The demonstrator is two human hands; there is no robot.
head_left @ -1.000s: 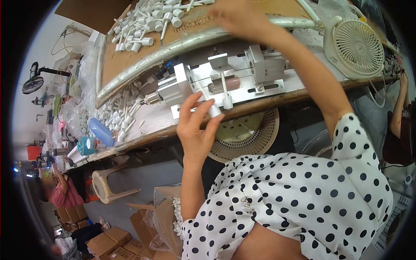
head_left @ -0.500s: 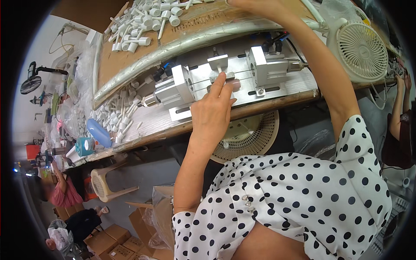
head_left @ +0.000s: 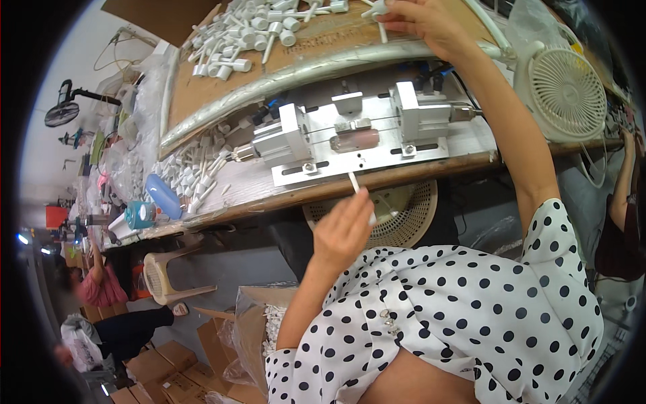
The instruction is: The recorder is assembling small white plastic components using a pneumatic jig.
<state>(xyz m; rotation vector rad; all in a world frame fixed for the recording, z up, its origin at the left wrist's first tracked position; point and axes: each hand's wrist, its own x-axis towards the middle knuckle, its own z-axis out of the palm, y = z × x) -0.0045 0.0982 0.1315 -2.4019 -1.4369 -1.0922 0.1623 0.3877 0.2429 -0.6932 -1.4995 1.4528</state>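
Over the bench's front edge, my left hand [head_left: 342,232] is closed on a white stemmed cap; the thin white stem [head_left: 354,180] pokes out past the fingertips toward the bench. My right hand [head_left: 431,25] reaches to the far side, its fingers pinching another white stemmed cap [head_left: 381,8] above the cardboard-lined tray [head_left: 336,34]. Between my hands stands a metal fixture [head_left: 363,151] with two facing blocks, a left block [head_left: 294,131] and a right block [head_left: 406,111]. A small holder [head_left: 353,125] and a pinkish clear cylinder [head_left: 356,140] sit between them.
Many white stemmed caps [head_left: 259,34] lie heaped on the tray, with more [head_left: 192,165] at the bench's left. A white fan [head_left: 565,87] stands right. Below the edge is a beige basket [head_left: 420,219]. Left are a blue-lidded container [head_left: 139,214], a plastic stool [head_left: 158,276] and another person [head_left: 104,289].
My left hand has drawn back from the fixture toward my body, bringing a white stemmed cap with it. My right hand now shows a stemmed cap between its fingers. The view has shifted slightly.
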